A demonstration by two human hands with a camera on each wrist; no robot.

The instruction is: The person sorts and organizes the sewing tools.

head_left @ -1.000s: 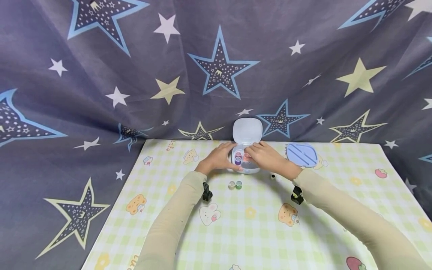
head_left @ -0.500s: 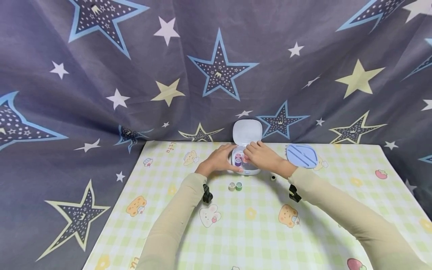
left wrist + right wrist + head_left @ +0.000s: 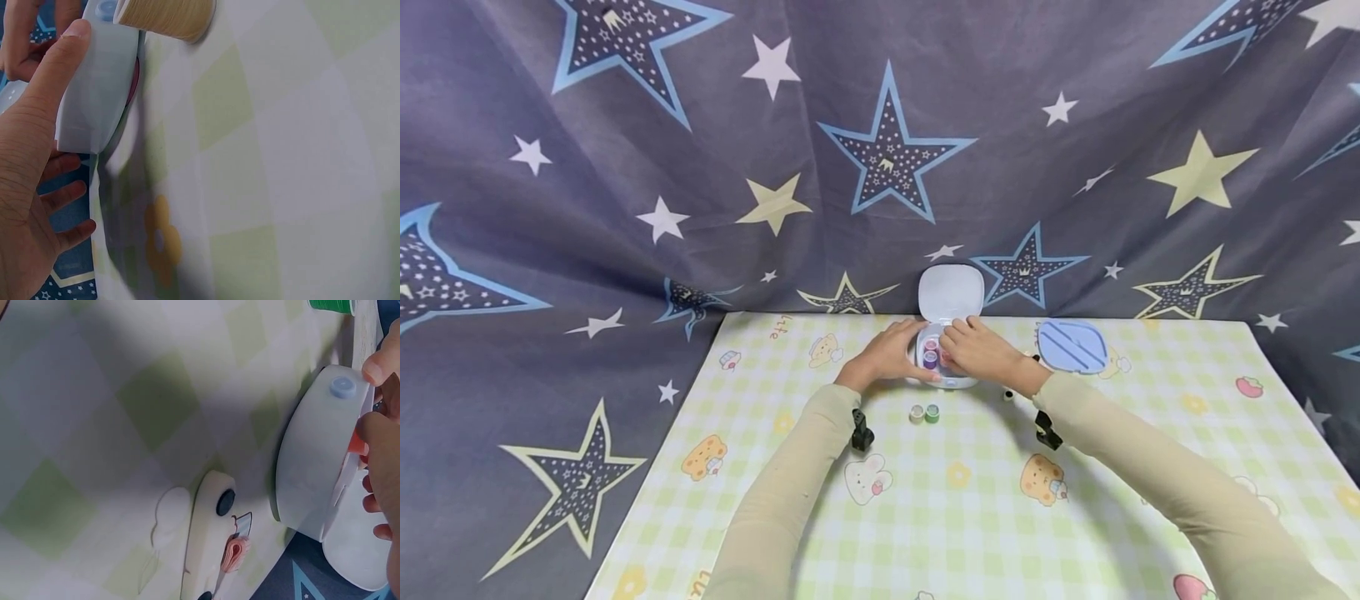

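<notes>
A small white box (image 3: pixel 955 384) with its lid (image 3: pixel 951 293) raised stands near the table's back edge. Inside it are a pink thread spool (image 3: pixel 931 345) and a purple thread spool (image 3: pixel 930 360). My left hand (image 3: pixel 889 350) holds the box at its left side, thumb along the front wall. My right hand (image 3: pixel 981 348) reaches into the box from the right. Its fingers pinch an orange-red thread spool (image 3: pixel 357 444), mostly hidden by the thumb. A beige thread spool (image 3: pixel 917 413) and a green thread spool (image 3: pixel 932 413) stand in front of the box.
Right of the box lies a blue divided tray (image 3: pixel 1072 347). A cream, flat-sided object with a black button (image 3: pixel 209 537) lies on the checked tablecloth (image 3: pixel 955 517), partly under the right forearm. The star-patterned curtain (image 3: pixel 820 125) rises directly behind the table.
My right hand has shifted slightly left inside the box, and its wrist has swung a little to the left. The left hand keeps its place on the box.
</notes>
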